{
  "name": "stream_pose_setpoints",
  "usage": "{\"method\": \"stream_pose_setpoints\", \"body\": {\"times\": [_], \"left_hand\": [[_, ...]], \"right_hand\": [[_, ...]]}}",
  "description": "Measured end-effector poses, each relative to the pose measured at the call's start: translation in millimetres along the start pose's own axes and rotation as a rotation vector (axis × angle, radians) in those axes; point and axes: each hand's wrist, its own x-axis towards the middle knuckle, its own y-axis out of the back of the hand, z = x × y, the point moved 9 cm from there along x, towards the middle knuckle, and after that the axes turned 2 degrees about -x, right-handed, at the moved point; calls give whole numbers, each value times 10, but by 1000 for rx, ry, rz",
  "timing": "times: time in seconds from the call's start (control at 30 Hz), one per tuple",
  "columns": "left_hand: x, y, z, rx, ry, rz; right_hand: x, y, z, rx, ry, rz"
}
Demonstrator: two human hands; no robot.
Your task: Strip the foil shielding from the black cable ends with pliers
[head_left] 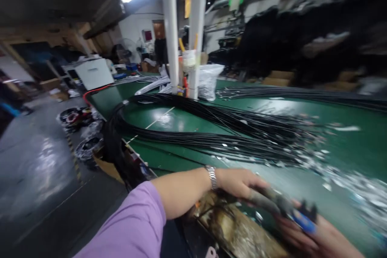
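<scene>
My left hand [242, 183] reaches right along the near edge of the green table [356, 149]. It wears a metal watch and a purple sleeve, and its grey-covered fingers stretch close together toward my right hand [317, 240]. The right hand, at the bottom right, is closed around a small blue and black object [304, 217] that is too blurred to name. The left fingertips meet that object, and motion blur hides whether they grip it. A long bundle of black cables [211, 129] loops across the table beyond both hands.
Pale scraps [347, 185] litter the table on the right. Two white posts [196, 28] and a plastic bag [208, 80] stand at the back. A worn brown box [236, 229] sits under my hands. Coils [84, 129] lie on the floor at left, with a white box [93, 72] further back.
</scene>
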Motion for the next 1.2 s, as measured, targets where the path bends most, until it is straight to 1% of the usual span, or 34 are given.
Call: {"method": "stream_pose_setpoints", "body": {"times": [0.03,0.07,0.1,0.13,0.17,0.2,0.27,0.33,0.4,0.43,0.57,0.7,0.77,0.83,0.9,0.93,0.97,1.0,1.03,1.07,1.13,1.17,1.2], "left_hand": [[-4,61,7,78,-4,88],[-10,107,9,186,4,165],[-27,171,30,301,2,271],[-41,199,52,385,-4,338],[-53,207,67,432,-10,377],[-61,205,70,442,-16,395],[-73,201,32,366,-10,389],[-86,216,-21,268,3,378],[-93,234,-65,214,20,368],[-94,238,-78,204,25,362],[-88,223,-76,210,32,334],[-95,196,-22,280,6,303],[-94,149,10,238,-34,238],[-91,66,10,81,-49,119],[-93,-44,-24,-107,-11,-31],[-96,-86,-48,-170,21,-85],[-94,-104,-75,-197,52,-107],[-85,-88,-100,-188,78,-85],[-72,-46,-125,-145,100,-28],[-62,10,-143,-79,120,50],[-59,93,-134,81,144,194],[-65,108,-108,154,144,243],[-73,109,-72,214,134,275]], "right_hand": [[8,76,-36,-1,-29,94],[15,177,-115,-69,-14,203],[33,214,-197,-188,4,233],[35,298,-268,-302,6,314],[27,379,-324,-367,5,392],[23,422,-357,-370,4,423],[20,435,-360,-250,-9,400],[-3,438,-308,-55,-54,386],[-12,398,-268,100,-86,343],[-9,374,-263,142,-91,317],[33,317,-281,143,-55,247],[42,285,-285,137,-30,203],[23,198,-290,208,-36,134],[-3,44,-306,374,-50,22],[-25,-127,-342,549,-64,-103],[-30,-195,-364,586,-65,-159],[-23,-214,-377,570,-58,-170],[-5,-183,-378,495,-47,-134],[18,-97,-377,356,-30,-47],[30,22,-387,159,-14,72],[13,221,-472,-311,7,289],[-1,261,-524,-514,10,353],[-9,265,-568,-666,14,384]]}}
